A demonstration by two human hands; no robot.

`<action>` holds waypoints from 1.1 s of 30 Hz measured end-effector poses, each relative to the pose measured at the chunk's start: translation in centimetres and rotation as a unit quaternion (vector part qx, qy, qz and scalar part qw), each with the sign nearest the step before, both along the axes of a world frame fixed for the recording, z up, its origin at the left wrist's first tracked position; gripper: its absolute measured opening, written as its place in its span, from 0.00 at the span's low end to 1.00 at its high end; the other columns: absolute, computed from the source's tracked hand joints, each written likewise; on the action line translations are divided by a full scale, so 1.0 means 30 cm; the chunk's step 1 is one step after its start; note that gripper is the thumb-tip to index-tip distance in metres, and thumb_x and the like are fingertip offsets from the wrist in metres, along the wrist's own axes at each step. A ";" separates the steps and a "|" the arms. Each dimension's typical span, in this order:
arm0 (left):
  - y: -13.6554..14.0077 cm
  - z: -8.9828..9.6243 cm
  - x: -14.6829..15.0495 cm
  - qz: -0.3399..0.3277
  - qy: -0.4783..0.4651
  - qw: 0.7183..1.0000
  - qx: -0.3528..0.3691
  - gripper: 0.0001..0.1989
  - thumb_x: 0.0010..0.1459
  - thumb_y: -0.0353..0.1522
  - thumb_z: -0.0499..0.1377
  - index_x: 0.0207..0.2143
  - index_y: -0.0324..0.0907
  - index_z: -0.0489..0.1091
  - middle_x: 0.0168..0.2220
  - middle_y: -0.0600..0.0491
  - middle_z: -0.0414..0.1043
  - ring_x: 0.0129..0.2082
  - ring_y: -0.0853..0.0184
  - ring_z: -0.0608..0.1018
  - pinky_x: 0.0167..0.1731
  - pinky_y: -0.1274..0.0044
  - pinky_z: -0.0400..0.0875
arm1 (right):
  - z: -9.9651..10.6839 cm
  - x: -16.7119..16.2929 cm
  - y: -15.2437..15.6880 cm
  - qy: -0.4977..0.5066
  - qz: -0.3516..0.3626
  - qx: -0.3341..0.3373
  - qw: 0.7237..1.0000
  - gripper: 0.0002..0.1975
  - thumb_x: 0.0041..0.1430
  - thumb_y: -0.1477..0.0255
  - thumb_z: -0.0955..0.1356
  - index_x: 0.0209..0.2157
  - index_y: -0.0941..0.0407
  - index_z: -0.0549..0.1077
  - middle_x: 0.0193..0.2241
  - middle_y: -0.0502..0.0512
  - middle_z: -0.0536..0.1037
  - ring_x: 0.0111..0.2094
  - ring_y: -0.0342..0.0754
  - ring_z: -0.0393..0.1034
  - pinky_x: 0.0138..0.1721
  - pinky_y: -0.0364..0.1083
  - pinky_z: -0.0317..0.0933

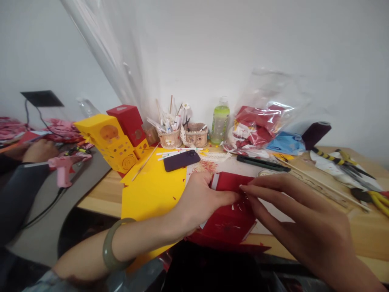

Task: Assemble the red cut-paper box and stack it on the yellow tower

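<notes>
Both hands meet on the red card point(229, 211) at the table's point(358, 235) near edge: left hand point(199, 200) presses it flat, right hand point(291, 211) pinches its cut-out middle with its fingertips. Thin, light and easily creased, it looks best held by the edges. Yellow paper point(152, 190) lies just left.

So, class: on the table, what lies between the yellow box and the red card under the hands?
In the head view, flat yellow paper sheets fill the stretch between the yellow box and red card.
</notes>
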State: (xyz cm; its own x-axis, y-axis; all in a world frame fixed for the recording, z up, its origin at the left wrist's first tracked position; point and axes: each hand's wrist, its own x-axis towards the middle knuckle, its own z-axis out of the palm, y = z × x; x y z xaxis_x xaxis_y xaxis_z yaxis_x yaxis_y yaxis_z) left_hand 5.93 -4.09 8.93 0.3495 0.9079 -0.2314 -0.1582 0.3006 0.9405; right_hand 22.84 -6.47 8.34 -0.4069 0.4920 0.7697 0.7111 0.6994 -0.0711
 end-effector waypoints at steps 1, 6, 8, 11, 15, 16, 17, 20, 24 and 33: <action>0.000 0.001 0.000 -0.002 -0.003 1.000 -0.004 0.08 0.43 0.27 0.64 0.30 0.38 0.76 0.25 0.55 0.75 0.23 0.74 0.73 0.25 0.82 0.67 | -0.001 0.007 0.000 -0.020 0.001 0.005 1.000 0.11 0.56 0.81 0.67 0.40 0.54 0.72 0.34 0.54 0.75 0.34 0.44 0.71 0.35 0.44 0.66; 0.003 0.007 -0.006 -0.004 -0.001 1.000 -0.005 0.08 0.44 0.27 0.63 0.31 0.37 0.76 0.26 0.54 0.75 0.23 0.73 0.73 0.24 0.81 0.67 | 0.004 0.028 0.001 -0.090 0.019 0.031 0.995 0.13 0.55 0.79 0.68 0.42 0.52 0.72 0.35 0.54 0.76 0.36 0.47 0.71 0.35 0.45 0.66; 0.005 0.005 -0.009 -0.006 0.003 1.000 -0.002 0.08 0.44 0.26 0.62 0.31 0.37 0.76 0.26 0.54 0.75 0.23 0.73 0.73 0.25 0.81 0.67 | 0.011 0.025 -0.001 -0.065 0.023 0.013 0.997 0.13 0.56 0.79 0.68 0.42 0.52 0.72 0.35 0.53 0.76 0.36 0.46 0.72 0.35 0.44 0.66; 0.007 -0.001 -0.011 -0.014 0.011 1.000 0.006 0.08 0.44 0.26 0.62 0.31 0.37 0.75 0.27 0.54 0.75 0.24 0.73 0.74 0.25 0.81 0.67 | 0.022 0.011 -0.005 0.000 0.016 -0.021 1.000 0.11 0.57 0.78 0.67 0.41 0.53 0.71 0.35 0.53 0.76 0.34 0.44 0.72 0.35 0.43 0.66; 0.008 -0.005 -0.009 -0.025 0.005 0.999 0.032 0.06 0.44 0.25 0.62 0.29 0.38 0.75 0.26 0.57 0.74 0.24 0.75 0.73 0.26 0.83 0.67 | 0.030 -0.005 -0.002 -0.010 0.012 0.006 1.000 0.08 0.56 0.78 0.68 0.38 0.54 0.71 0.33 0.52 0.76 0.32 0.44 0.72 0.33 0.43 0.66; 0.007 -0.004 -0.009 -0.027 0.004 0.999 0.039 0.05 0.45 0.25 0.62 0.28 0.39 0.74 0.25 0.58 0.74 0.23 0.76 0.73 0.26 0.83 0.67 | 0.032 -0.006 -0.001 -0.019 0.012 0.014 1.000 0.08 0.56 0.78 0.68 0.37 0.55 0.71 0.32 0.52 0.76 0.32 0.44 0.72 0.34 0.43 0.66; 0.006 -0.002 -0.009 -0.028 0.006 0.999 0.045 0.05 0.45 0.25 0.62 0.28 0.39 0.74 0.25 0.59 0.74 0.23 0.76 0.72 0.25 0.83 0.67 | 0.033 -0.006 0.000 -0.027 0.012 0.020 0.999 0.07 0.55 0.79 0.68 0.37 0.55 0.71 0.32 0.53 0.76 0.32 0.44 0.72 0.34 0.43 0.65; 0.004 0.007 -0.007 -0.028 0.023 0.997 0.063 0.03 0.45 0.25 0.61 0.25 0.39 0.73 0.23 0.60 0.72 0.21 0.77 0.71 0.24 0.84 0.66 | 0.039 -0.004 -0.005 -0.063 -0.005 0.023 0.998 0.04 0.57 0.78 0.67 0.36 0.58 0.71 0.31 0.54 0.76 0.31 0.46 0.71 0.32 0.45 0.64; 0.004 0.011 -0.006 -0.015 0.071 0.995 0.074 0.02 0.44 0.25 0.61 0.23 0.39 0.72 0.21 0.60 0.71 0.20 0.77 0.70 0.23 0.84 0.66 | 0.041 -0.005 -0.022 -0.133 -0.023 0.047 0.990 0.05 0.60 0.78 0.63 0.35 0.59 0.71 0.31 0.57 0.77 0.30 0.49 0.70 0.27 0.47 0.61; 0.014 0.002 -0.019 -0.040 0.068 0.995 0.053 0.02 0.45 0.28 0.62 0.26 0.39 0.74 0.22 0.59 0.73 0.22 0.75 0.72 0.23 0.84 0.66 | 0.060 0.004 -0.009 -0.059 0.012 -0.026 0.998 0.07 0.59 0.74 0.65 0.38 0.54 0.73 0.36 0.55 0.78 0.38 0.51 0.73 0.34 0.47 0.66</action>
